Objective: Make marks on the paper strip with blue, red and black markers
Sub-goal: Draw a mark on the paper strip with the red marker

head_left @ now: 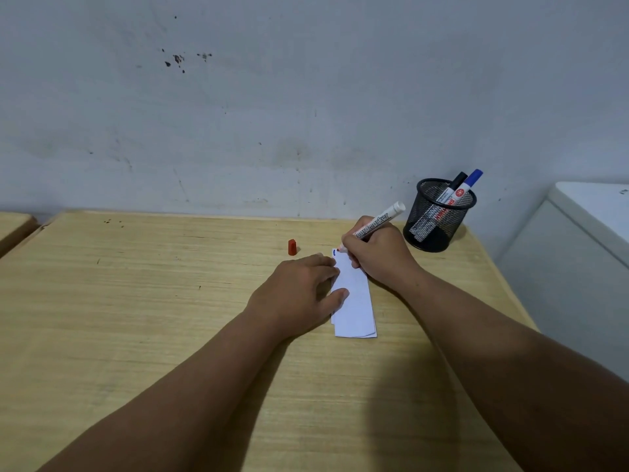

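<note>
A white folded paper strip point(355, 308) lies on the wooden table point(136, 318), pointing away from me. My left hand point(299, 291) presses flat on its left edge, fingers spread. My right hand point(377, 257) grips an uncapped red marker point(377, 223), its tip touching the strip's far end beside a small blue mark point(335, 253). The red cap point(292, 247) stands on the table left of the strip. The black marker point(456, 183) and the blue marker point(471, 180) stand capped in the holder.
A black mesh pen holder point(439, 219) stands at the table's back right corner, close to my right hand. A white cabinet point(578, 267) sits just beyond the table's right edge. A stained wall point(306, 97) runs behind the table.
</note>
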